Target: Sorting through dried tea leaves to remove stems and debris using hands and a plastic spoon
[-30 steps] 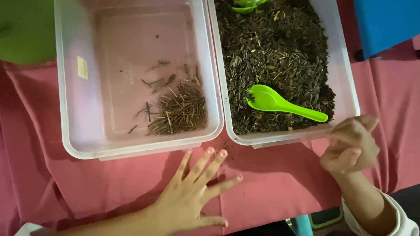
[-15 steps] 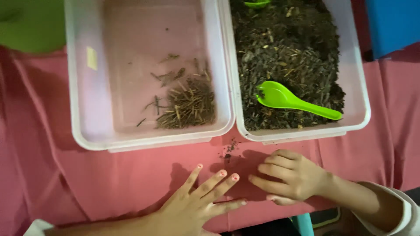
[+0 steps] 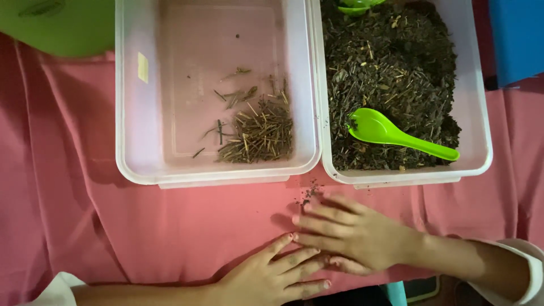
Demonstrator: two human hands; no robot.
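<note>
Pink cloth [image 3: 141, 226], soft and creased into long folds, covers the whole work surface in the head view. Two clear plastic tubs with rounded corners sit on it side by side, their walls touching. The left tub [image 3: 127, 113] is mostly bare, with a small heap of thin, dry, straw-like twigs [image 3: 258, 136] near its front right corner and a pale sticker on its inner wall. The right tub [image 3: 481, 113] is filled with dark, crumbly soil [image 3: 391, 62] flecked with bits of stick. A glossy lime-green plastic spoon [image 3: 396, 133] lies on the soil near the front, bowl to the left, handle pointing right. A second green scrap shows at the tub's top edge (too cropped to tell what it is).

A few dark crumbs [image 3: 309, 195] lie spilled on the cloth just in front of where the tubs meet. The right hand [image 3: 351, 232] lies palm down on the cloth, fingers loosely spread and reaching left, fingertips just beside the crumbs; it holds nothing. The left hand [image 3: 277, 277] also rests flat, fingers spread and pointing right, empty, its fingertips touching or slipping under the right hand.

Both wrists show white sleeves. A green rounded shape [image 3: 56, 25] sits at the top left, a blue object [image 3: 518, 39] at the top right.
</note>
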